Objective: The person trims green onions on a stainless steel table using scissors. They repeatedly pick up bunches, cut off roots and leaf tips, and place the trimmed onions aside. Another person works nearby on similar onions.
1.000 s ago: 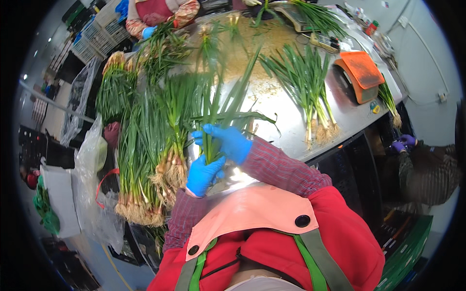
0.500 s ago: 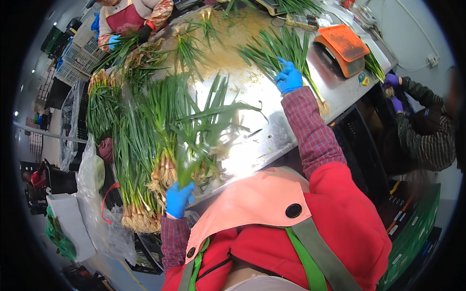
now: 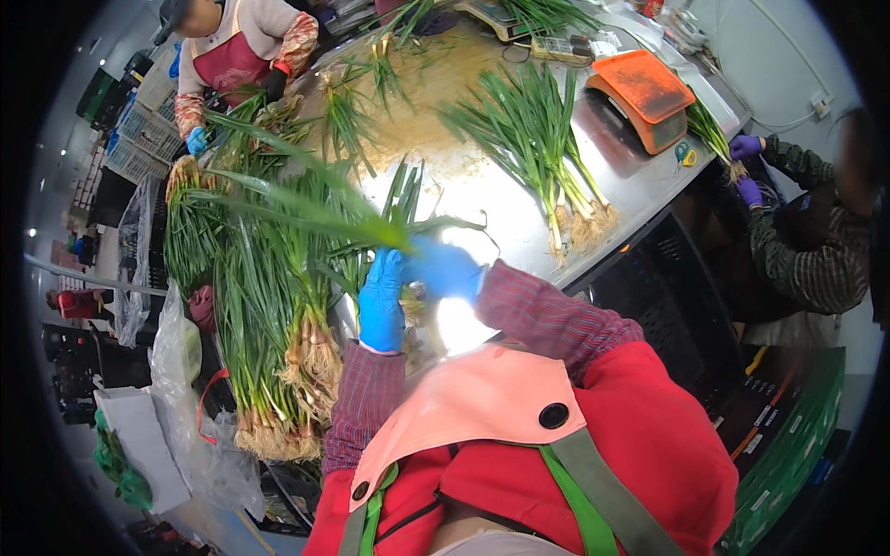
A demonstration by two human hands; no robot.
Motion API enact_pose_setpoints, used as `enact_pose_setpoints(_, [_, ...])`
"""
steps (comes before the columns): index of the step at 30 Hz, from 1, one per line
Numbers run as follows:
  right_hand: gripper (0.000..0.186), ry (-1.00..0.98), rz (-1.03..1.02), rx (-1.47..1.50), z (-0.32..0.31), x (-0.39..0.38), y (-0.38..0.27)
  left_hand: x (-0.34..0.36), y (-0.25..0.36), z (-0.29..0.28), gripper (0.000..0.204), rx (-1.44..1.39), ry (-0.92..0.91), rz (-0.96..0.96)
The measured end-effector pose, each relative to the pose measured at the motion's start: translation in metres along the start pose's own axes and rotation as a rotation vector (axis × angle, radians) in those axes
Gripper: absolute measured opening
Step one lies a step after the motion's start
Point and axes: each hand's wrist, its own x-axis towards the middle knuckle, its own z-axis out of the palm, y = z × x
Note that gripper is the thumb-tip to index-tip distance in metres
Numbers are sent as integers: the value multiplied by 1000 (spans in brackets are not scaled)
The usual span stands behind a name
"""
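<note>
My left hand [image 3: 382, 301], in a blue glove, is closed around the lower part of a green garlic stalk [image 3: 348, 211]. The stalk's long leaves are blurred and point up and left. Right beside it, my right hand [image 3: 447, 269], also blue-gloved, meets the stalk's lower end; motion smears its fingers, so its grip is unclear. To the left lies a large pile of green garlic [image 3: 255, 278] with its roots toward me. Farther right, a smaller bunch of green garlic [image 3: 528, 130] rests on the metal table [image 3: 464, 185], roots toward the near edge.
An orange scale [image 3: 642, 85] stands at the table's right, with scissors [image 3: 685, 155] beside it. Across the table, a person [image 3: 243, 51] handles greens. Another person [image 3: 802, 232] at the right, in purple gloves, holds a bunch. A black crate [image 3: 663, 287] sits below the table edge.
My right hand has left the bunch on the right and come in to my left hand. My left hand has risen to the right with the stalk, whose leaves now slant left.
</note>
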Motion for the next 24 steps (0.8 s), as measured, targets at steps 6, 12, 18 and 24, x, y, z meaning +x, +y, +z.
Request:
enact_pose_setpoints(6, [31, 660, -213, -69, -142, 3, 107, -2, -17, -15, 45, 18, 44, -220])
enact_pose_setpoints(12, [28, 644, -129, -452, -288, -5, 188, -32, -53, -74, 40, 672, 52, 19])
enact_pose_setpoints(18, [37, 759, 64, -815, -280, -13, 186, -48, -22, -136, 44, 998, 711, -267])
enact_pose_setpoints(24, [27, 428, -131, -229, -173, 17, 158, -47, -9, -167, 42, 1357, 725, -316])
